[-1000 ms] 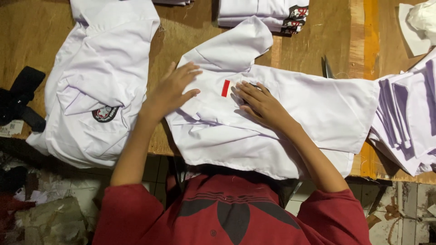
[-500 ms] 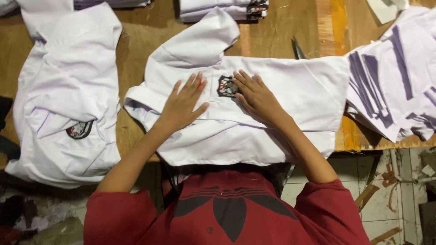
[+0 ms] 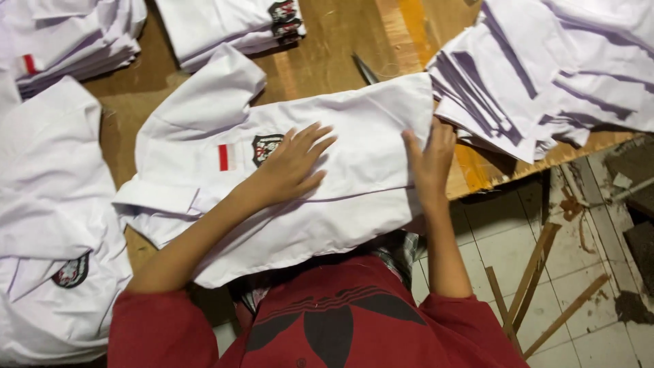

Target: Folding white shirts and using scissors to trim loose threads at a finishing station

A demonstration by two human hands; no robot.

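Shirt (image 3: 354, 184) lies flat on the wood table (image 3: 327, 41), hem draping off toward 6 o'clock. Your left hand (image 3: 289, 167) is spread, pressing just right of the badge (image 3: 266, 146); right hand (image 3: 429, 160) pinches the 3 o'clock edge. Probably light, soft, floppy: grip folds/edges w/ 2 hands.

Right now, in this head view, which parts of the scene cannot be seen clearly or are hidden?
- White shirt: its near hem hangs over the table edge, behind the red-sleeved arms.
- Left hand: the palm lies flat, covering the cloth beneath.
- Right hand: whether its fingers pinch the shirt edge, unclear.
- Badge: details too small.
- Metal tool: mostly hidden under the shirt.
- Shirt stacks: cut by the top edge.
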